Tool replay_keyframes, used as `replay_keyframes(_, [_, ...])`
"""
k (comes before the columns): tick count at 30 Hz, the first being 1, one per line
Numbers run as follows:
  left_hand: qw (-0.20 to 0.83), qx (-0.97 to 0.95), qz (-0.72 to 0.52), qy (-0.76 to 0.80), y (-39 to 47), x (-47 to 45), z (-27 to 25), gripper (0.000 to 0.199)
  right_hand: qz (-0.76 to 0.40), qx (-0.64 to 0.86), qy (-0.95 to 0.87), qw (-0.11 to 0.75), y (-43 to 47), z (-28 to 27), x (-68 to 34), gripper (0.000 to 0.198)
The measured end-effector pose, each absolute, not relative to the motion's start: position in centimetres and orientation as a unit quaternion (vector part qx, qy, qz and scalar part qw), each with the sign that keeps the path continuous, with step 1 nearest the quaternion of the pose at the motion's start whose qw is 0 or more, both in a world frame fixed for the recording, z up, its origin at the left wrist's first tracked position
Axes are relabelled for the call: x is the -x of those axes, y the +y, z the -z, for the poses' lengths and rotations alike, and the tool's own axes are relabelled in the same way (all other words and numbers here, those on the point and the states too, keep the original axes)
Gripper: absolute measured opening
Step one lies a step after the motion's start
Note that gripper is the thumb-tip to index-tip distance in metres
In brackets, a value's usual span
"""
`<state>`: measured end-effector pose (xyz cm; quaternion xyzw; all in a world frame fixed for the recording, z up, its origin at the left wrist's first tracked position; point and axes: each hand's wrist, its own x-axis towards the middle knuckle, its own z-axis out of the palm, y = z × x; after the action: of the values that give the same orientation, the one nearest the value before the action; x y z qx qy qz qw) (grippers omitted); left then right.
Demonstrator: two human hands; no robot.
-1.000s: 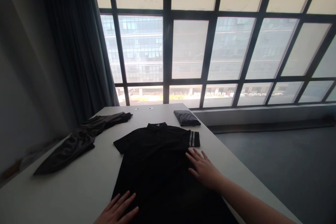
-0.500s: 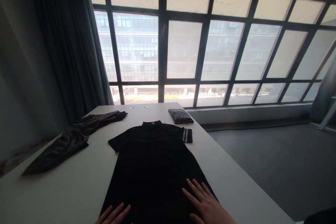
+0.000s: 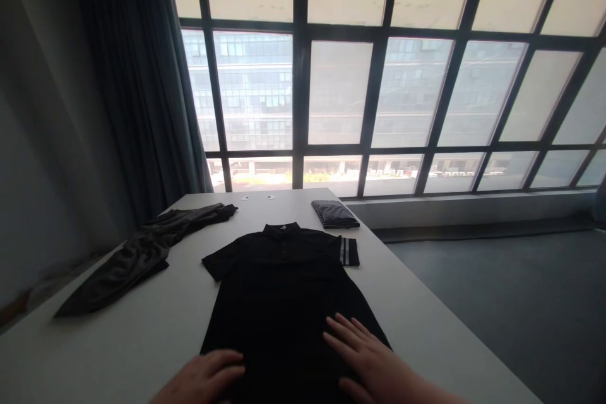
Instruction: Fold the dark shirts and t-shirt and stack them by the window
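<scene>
A black short-sleeved polo shirt (image 3: pixel 284 290) lies spread flat on the white table (image 3: pixel 426 328), its collar pointing toward the window. Two light stripes run round the sleeve on the right. My left hand (image 3: pixel 201 377) rests at the shirt's lower left edge, fingers stretched over the cloth. On the lower right part of the shirt lies my right hand (image 3: pixel 362 353), palm down with fingers extended and slightly apart. The hem is out of view below.
A crumpled dark garment (image 3: pixel 127 262) lies along the table's left side. Near the far right corner sits a folded dark garment (image 3: pixel 334 214). Beyond the table are a large window (image 3: pixel 338 95) and a dark curtain (image 3: pixel 137 88); grey floor (image 3: pixel 497 271) extends at right.
My left hand has moved up and further into view over the shirt's left edge. My right hand has shifted slightly inward. The view has turned a little left.
</scene>
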<state>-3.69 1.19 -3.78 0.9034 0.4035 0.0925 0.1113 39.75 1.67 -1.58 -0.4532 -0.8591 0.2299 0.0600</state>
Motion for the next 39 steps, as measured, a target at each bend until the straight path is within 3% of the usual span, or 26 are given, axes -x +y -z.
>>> replay_keyframes(6, [0.033,-0.842,-0.046,0.536,15.8,-6.8,0.5,0.049,-0.169,0.526,-0.833,0.024,16.5,0.1,-33.9,0.076])
replay_keyframes(11, [0.056,-0.797,-0.037,0.600,25.2,-12.7,2.6,0.055,-0.121,0.595,-0.794,0.032,27.9,2.5,-32.4,0.060])
replay_keyframes(14, [0.080,-0.770,-0.031,0.632,28.2,-13.4,4.7,0.061,-0.120,0.629,-0.768,0.020,31.2,4.3,-33.9,0.060])
replay_keyframes(21, [0.085,-0.750,-0.049,0.654,31.4,-12.0,7.8,0.069,-0.107,0.635,-0.764,0.036,33.2,7.5,-36.2,0.068])
replay_keyframes(30, [0.037,-0.636,-0.041,0.770,33.8,-4.6,7.4,0.069,-0.082,0.681,-0.723,0.084,32.6,7.6,-36.3,0.070])
replay_keyframes(35, [0.068,-0.630,-0.010,0.774,36.0,0.5,7.1,0.072,-0.086,0.701,-0.704,0.068,33.0,7.8,-36.3,0.074])
replay_keyframes(39, [0.090,-0.651,0.011,0.754,37.1,3.1,7.3,0.063,-0.067,0.736,-0.668,0.084,33.0,8.2,-36.0,0.074])
